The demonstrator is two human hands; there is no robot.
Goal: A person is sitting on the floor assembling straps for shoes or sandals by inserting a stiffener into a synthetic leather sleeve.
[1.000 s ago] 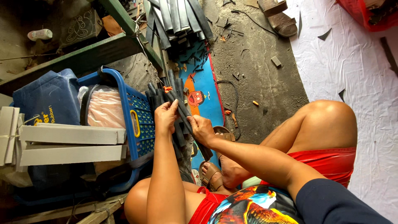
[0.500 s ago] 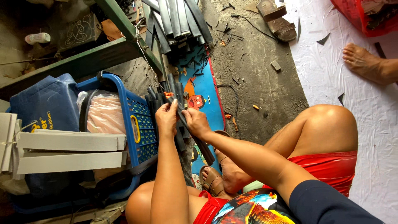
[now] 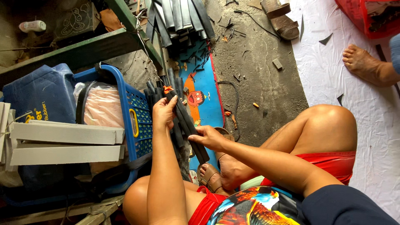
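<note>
Left hand (image 3: 164,112) and right hand (image 3: 210,137) are both gripping black rubber strips (image 3: 187,125) beside blue basket (image 3: 139,121); loose strips could slip, scattering the bundle.

Black rubber strips (image 3: 187,123), blue perforated basket (image 3: 139,121), red shorts (image 3: 333,160)

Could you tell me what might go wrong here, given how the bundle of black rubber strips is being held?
The left hand and right hand grip the bundle of long black rubber strips only at its middle, so loose strips might slide out. The blue plastic basket sits close beside it and might snag an end. Another person's bare foot rests nearby.
</note>
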